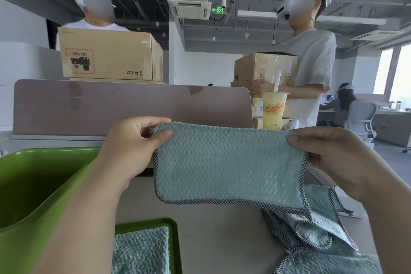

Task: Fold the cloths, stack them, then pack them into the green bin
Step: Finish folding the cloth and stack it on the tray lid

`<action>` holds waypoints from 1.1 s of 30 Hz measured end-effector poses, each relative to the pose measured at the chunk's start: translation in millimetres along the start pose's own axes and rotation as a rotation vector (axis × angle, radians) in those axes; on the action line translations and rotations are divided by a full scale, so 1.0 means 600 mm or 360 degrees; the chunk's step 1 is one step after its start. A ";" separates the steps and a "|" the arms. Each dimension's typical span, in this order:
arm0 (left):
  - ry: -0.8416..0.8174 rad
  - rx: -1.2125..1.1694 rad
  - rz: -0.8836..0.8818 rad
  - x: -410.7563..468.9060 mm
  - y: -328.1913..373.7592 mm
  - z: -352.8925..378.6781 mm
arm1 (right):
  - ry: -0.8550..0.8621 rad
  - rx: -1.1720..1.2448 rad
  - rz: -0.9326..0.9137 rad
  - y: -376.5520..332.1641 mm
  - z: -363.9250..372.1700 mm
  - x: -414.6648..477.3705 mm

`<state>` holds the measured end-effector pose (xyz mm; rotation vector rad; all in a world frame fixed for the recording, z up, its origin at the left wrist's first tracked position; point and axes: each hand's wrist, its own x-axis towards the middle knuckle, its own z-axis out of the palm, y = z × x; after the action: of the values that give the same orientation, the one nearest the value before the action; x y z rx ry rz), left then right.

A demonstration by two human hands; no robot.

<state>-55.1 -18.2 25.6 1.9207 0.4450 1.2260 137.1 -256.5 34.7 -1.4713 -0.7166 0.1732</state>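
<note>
Nearest the camera, low left, a folded cloth (142,251) lies on a green tray (175,240); only part of each shows. Low right, a loose heap (315,236) of teal cloths with checked hems lies crumpled on the table (222,240).

Above the table, held in the air: one teal cloth (229,162), apparently already doubled, stretched between both hands. Left hand (131,151) pinches the upper left corner, thumb on the near face and fingers behind. Right hand (333,155) pinches the upper right corner the same way. Both grips closed on the cloth; the lower edge hangs free and sags slightly.

Handling, judged: light, soft, limp terry-type weave. No stiffness; it drapes wherever unsupported. The nubby surface should give good friction, so slipping is unlikely. Not fragile. Best hold is at the corners or along the bound hem, where the trim gives a firmer edge to pinch; a mid-panel grab would bunch it. Laying it flat on the table before the next fold should keep the edges aligned.

Left, the green bin (33,184) stands just beside the tray; its inside appears empty as far as can be seen.

Surface: smooth pale tabletop, with bare space between tray and heap.

Further back: a partition (111,104), a drink cup (274,109) with a straw at its right end, and two cardboard boxes (106,55). Two people with headsets stand behind them. Open office beyond, windows far right.
</note>
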 end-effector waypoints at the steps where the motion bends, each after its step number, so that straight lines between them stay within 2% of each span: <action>1: 0.0032 0.0054 0.0028 0.000 0.000 0.001 | 0.0007 0.0002 -0.0014 -0.001 0.000 0.000; 8: 0.0277 0.0223 0.0115 0.002 -0.004 -0.002 | -0.0007 -0.0058 -0.0040 -0.007 -0.007 -0.006; 16: 0.0457 0.0179 0.0099 -0.002 0.004 -0.001 | 0.0185 -0.0148 -0.0191 -0.010 -0.006 -0.005; 20: 0.0416 0.0034 0.0039 -0.004 0.008 0.000 | 0.0222 -0.0187 -0.0251 -0.005 -0.007 -0.001; 24: 0.0334 -0.0150 -0.0060 -0.002 0.007 0.001 | 0.0190 -0.0133 -0.0149 -0.002 -0.003 0.000; 27: 0.0342 -0.0275 -0.0107 -0.005 0.013 0.001 | 0.0173 -0.0392 0.0063 0.010 -0.006 0.001; 29: 0.0268 -0.0266 -0.0102 -0.009 0.021 0.003 | 0.0046 -0.0701 0.0260 0.017 -0.008 0.000; 31: 0.0135 -0.0136 -0.0047 -0.016 0.033 0.008 | -0.0275 -0.1195 0.0436 0.021 -0.003 -0.004; 33: -0.0053 0.0014 0.0038 -0.024 0.049 0.017 | -0.0586 -0.1659 0.0356 0.007 0.020 -0.013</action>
<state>-56.5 -50.4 37.4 1.9561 0.4121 1.2072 126.0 -250.0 27.5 -2.5621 -1.0054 0.2648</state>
